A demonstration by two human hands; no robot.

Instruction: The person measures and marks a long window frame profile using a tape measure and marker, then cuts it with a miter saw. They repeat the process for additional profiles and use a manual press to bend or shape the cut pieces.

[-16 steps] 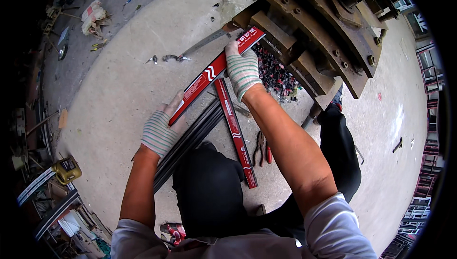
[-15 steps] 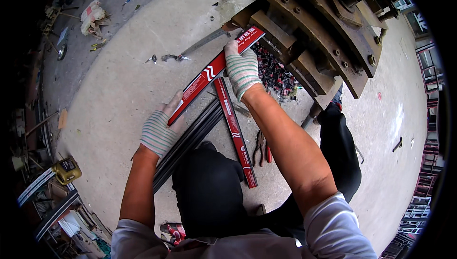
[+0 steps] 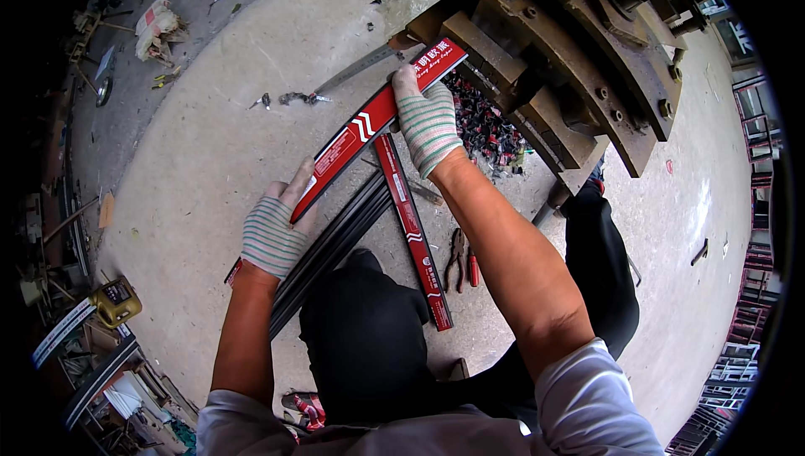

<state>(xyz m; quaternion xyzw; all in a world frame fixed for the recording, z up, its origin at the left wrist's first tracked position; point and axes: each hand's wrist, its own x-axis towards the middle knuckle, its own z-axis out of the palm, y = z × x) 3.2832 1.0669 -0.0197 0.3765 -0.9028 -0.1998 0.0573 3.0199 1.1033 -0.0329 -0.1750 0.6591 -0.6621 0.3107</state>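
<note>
A long strip with a red printed face and dark edges (image 3: 359, 132) slants across both my gloved hands. My left hand (image 3: 275, 234) is closed around its lower end, with the fingers partly under it. Near the upper end my right hand (image 3: 426, 116) grips it, thumb on the red face. The strip's far tip meets the edge of a heavy brown metal press (image 3: 545, 45), whose gap is partly hidden. Below the held strip, a second red-faced strip (image 3: 411, 230) lies on the floor beside a bundle of dark bars (image 3: 335, 238).
Pliers (image 3: 455, 263) and a red-handled tool (image 3: 473, 270) lie between my legs. Black and red scraps (image 3: 486, 129) are heaped beside the press. A steel ruler (image 3: 356, 68) lies beyond the held strip. At the left stands a yellow-brown jug (image 3: 117, 301).
The strip's lower end and my left hand have shifted slightly left, and its red face shows more fully. My right hand keeps its grip near the press.
</note>
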